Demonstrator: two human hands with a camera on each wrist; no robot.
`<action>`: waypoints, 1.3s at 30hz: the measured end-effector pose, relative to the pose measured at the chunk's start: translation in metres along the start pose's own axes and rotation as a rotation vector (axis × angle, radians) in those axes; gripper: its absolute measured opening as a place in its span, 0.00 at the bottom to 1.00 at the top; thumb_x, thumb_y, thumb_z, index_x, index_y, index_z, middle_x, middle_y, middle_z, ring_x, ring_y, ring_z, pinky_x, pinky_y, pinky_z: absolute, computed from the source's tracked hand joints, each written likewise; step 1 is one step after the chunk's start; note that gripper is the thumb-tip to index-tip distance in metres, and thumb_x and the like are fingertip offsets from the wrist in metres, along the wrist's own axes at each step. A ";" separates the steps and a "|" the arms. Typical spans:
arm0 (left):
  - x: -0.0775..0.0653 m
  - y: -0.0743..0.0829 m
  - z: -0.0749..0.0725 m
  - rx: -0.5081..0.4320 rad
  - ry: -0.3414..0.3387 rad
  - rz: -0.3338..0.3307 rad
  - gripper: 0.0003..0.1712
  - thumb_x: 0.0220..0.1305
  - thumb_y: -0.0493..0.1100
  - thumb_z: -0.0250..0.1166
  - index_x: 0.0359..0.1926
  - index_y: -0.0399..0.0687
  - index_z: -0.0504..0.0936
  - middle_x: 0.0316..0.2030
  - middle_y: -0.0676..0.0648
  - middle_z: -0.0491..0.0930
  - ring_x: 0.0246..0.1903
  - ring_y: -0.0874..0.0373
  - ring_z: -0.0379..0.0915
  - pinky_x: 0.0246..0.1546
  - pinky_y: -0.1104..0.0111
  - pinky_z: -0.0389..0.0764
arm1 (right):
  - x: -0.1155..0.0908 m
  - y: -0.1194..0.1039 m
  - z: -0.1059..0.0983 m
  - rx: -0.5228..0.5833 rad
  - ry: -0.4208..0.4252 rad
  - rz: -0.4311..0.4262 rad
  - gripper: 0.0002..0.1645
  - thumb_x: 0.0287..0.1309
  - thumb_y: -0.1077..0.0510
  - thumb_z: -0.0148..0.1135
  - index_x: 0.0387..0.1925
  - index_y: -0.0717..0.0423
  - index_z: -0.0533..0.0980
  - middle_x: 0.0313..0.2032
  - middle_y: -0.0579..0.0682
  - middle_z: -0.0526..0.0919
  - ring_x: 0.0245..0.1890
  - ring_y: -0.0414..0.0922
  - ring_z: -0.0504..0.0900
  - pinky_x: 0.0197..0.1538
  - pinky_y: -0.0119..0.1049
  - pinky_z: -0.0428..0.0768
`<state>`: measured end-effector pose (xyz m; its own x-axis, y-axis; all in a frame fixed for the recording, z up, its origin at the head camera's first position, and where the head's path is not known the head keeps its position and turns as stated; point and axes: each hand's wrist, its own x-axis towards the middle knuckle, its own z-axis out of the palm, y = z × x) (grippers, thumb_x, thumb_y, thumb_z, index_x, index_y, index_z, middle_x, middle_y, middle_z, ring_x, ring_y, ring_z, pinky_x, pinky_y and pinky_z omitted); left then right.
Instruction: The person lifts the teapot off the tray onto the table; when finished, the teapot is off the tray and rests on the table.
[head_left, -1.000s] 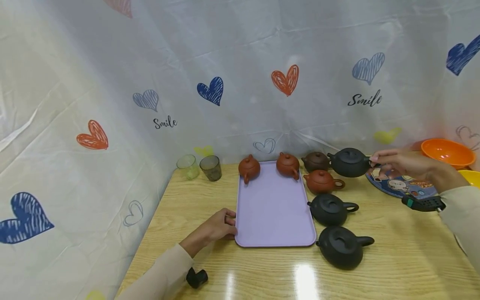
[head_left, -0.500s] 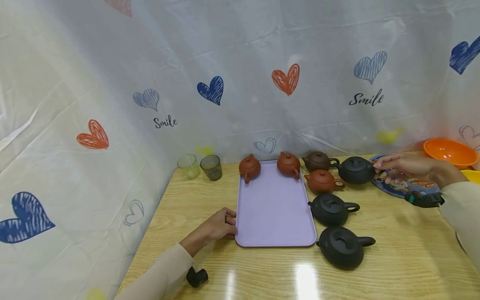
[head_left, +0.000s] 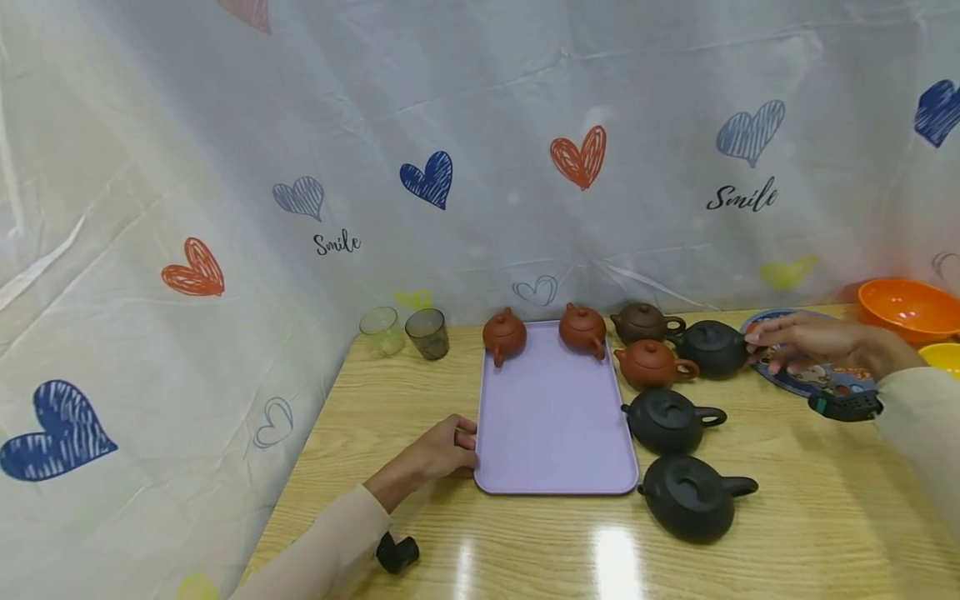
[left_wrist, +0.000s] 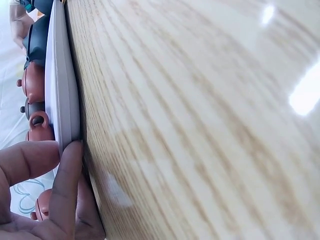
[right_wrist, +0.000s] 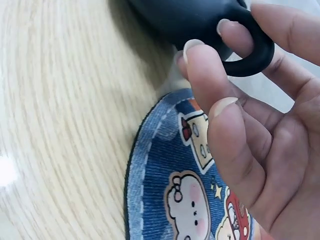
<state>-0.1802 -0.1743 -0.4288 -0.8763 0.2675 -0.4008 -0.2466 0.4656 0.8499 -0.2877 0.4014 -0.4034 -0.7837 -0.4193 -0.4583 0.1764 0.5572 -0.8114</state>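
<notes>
My left hand holds the left edge of a lilac tray; in the left wrist view its fingers pinch the rim. Two red-brown teapots sit at the tray's far corners. At the right, my right hand grips the looped handle of a black teapot, with a fingertip through the loop in the right wrist view. This teapot stands close to a dark brown teapot and a red-brown clay teapot. Two more black teapots line the tray's right side.
Two tinted glasses, one green and one grey, stand at the back left. A blue cartoon mat lies under the right hand. Orange and yellow bowls are at the far right. A patterned curtain hangs behind the table.
The right hand has lowered the black teapot slightly, down and to the right, beside the brown one. The left hand stays on the tray edge.
</notes>
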 end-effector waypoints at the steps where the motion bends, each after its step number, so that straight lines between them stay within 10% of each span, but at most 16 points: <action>1: 0.000 0.001 0.000 0.002 0.003 0.000 0.30 0.56 0.26 0.66 0.59 0.29 0.66 0.40 0.41 0.70 0.34 0.53 0.76 0.40 0.60 0.88 | 0.001 0.000 0.001 -0.004 0.014 0.000 0.24 0.77 0.46 0.47 0.62 0.57 0.71 0.50 0.44 0.80 0.38 0.45 0.83 0.40 0.37 0.85; 39: 0.002 -0.002 0.002 0.010 0.003 0.006 0.31 0.55 0.28 0.66 0.60 0.29 0.66 0.42 0.40 0.72 0.35 0.53 0.76 0.40 0.62 0.87 | 0.010 0.017 0.023 -0.044 0.217 -0.016 0.43 0.77 0.41 0.44 0.74 0.68 0.49 0.63 0.69 0.74 0.32 0.44 0.83 0.37 0.37 0.85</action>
<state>-0.1808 -0.1733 -0.4324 -0.8792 0.2675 -0.3942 -0.2368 0.4726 0.8489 -0.2789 0.3903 -0.4302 -0.8970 -0.2667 -0.3526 0.1405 0.5841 -0.7994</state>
